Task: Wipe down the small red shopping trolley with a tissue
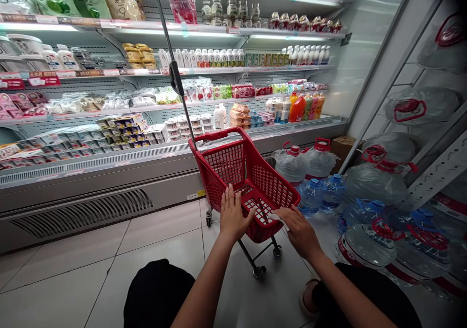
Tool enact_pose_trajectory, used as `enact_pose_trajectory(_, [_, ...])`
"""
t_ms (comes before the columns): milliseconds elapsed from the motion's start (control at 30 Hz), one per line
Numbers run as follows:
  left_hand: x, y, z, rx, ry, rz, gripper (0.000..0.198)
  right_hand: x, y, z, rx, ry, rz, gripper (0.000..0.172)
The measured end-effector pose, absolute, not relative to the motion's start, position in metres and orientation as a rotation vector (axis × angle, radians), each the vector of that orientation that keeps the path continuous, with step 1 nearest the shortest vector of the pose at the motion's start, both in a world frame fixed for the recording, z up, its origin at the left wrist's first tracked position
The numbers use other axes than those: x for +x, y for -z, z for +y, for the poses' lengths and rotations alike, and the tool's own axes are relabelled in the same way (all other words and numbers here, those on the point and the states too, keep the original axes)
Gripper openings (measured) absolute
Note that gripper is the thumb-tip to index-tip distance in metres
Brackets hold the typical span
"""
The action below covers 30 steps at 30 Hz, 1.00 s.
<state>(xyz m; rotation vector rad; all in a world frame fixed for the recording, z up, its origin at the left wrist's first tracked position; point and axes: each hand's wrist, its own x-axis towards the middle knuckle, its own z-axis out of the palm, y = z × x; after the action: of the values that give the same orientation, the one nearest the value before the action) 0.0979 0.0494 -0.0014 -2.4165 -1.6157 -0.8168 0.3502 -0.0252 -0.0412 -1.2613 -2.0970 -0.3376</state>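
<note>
A small red plastic shopping cart (270, 177) on grey legs with casters stands before me, its latticed basket tilted toward my hands. My left hand (233, 216) lies against the basket's near left side, fingers stretched out and nothing in its grasp. At the near right corner of the rim, my right hand (297, 228) is closed around a white tissue (280, 219), part of which sticks out past the fingers. A grey pole (186, 109) with a dark clip rises from the cart's far left corner.
Behind the cart runs an open refrigerated display case (175, 172) stocked with yogurt, bottles and packs. Large water jugs (365, 245) with red handles crowd the right side, beside blue-capped bottles (312, 194). My dark-clothed knees frame the tiled floor (156, 240).
</note>
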Motion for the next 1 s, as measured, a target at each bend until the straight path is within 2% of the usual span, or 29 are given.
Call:
enact_pose_trajectory(133, [0.099, -0.001, 0.053, -2.463, 0.773, -1.633, 0.072, 0.369, 0.049, -0.025, -1.398, 0.377, -2.001, 0.081])
enact_pose_trajectory(267, [0.087, -0.005, 0.060, -2.504, 0.717, -1.623, 0.069, 0.340, 0.053, -0.043, -1.389, 0.397, -2.013, 0.084])
enact_pose_trajectory(433, [0.072, -0.012, 0.051, -2.455, 0.594, -1.648, 0.055, 0.301, 0.045, -0.061, -1.308, 0.425, -2.085, 0.089])
enact_pose_trajectory(567, [0.072, -0.007, 0.022, -2.484, 0.570, -1.475, 0.047, 0.302, 0.042, -0.063, -1.215, 0.463, -2.154, 0.085])
enact_pose_trajectory(833, [0.064, -0.012, 0.005, -2.540, 0.530, -1.329, 0.047, 0.375, 0.040, -0.073, -1.333, 0.557, -2.107, 0.080])
enact_pose_trajectory(1000, [0.070, -0.016, 0.009, -2.524, 0.502, -1.342, 0.052, 0.378, 0.014, -0.086, -1.476, 0.412, -1.820, 0.076])
